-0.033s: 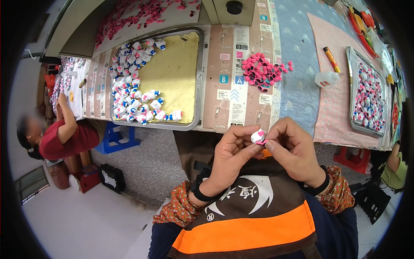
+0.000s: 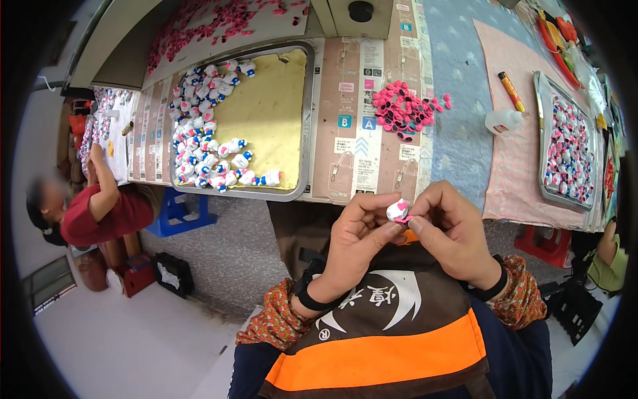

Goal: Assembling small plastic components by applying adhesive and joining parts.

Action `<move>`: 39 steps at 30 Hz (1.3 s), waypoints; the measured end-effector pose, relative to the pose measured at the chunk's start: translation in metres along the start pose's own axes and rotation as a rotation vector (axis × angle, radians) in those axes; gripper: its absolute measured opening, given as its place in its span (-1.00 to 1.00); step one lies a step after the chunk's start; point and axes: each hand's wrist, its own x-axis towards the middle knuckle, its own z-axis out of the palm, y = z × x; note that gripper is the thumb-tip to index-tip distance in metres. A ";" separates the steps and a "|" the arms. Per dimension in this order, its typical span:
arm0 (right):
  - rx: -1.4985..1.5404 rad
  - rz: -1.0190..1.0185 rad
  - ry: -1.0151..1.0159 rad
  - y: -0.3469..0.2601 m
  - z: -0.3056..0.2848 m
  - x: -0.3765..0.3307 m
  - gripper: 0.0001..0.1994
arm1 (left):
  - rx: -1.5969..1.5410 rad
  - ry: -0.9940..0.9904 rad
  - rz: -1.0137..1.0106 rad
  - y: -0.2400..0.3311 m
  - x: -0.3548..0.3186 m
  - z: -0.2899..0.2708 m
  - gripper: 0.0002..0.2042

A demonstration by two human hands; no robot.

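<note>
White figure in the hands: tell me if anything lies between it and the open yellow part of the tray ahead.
Nothing visible does. The small white figure is pinched between the left hand and right hand above the lap. Between it and the tray lies only flat cardboard; the pink pieces sit off to the right.

A long counter (image 2: 458, 143) covered with flattened cardboard and blue and pink cloths runs across the top, above a grey speckled floor (image 2: 219, 249) that gives way to a pale smooth floor (image 2: 119, 346), with a blue stool (image 2: 174, 211) tucked beneath the counter's edge.
</note>
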 end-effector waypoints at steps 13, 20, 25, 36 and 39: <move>-0.453 -0.293 0.064 0.009 0.000 -0.003 -0.90 | 0.116 0.000 0.061 -0.004 -0.004 0.004 -0.63; -0.501 -0.345 0.097 0.017 0.000 -0.003 -0.86 | 0.135 -0.001 0.096 -0.004 -0.006 0.009 -0.62; -0.613 -0.436 0.128 0.015 0.002 -0.003 -0.80 | 0.141 -0.034 0.098 -0.003 -0.007 0.007 -0.63; -0.648 -0.481 0.140 0.018 0.003 -0.004 -0.77 | 0.231 -0.006 0.135 -0.007 -0.008 0.010 -0.66; -0.631 -0.477 0.145 0.018 0.005 -0.004 -0.77 | 0.193 0.013 0.130 -0.008 -0.008 0.012 -0.68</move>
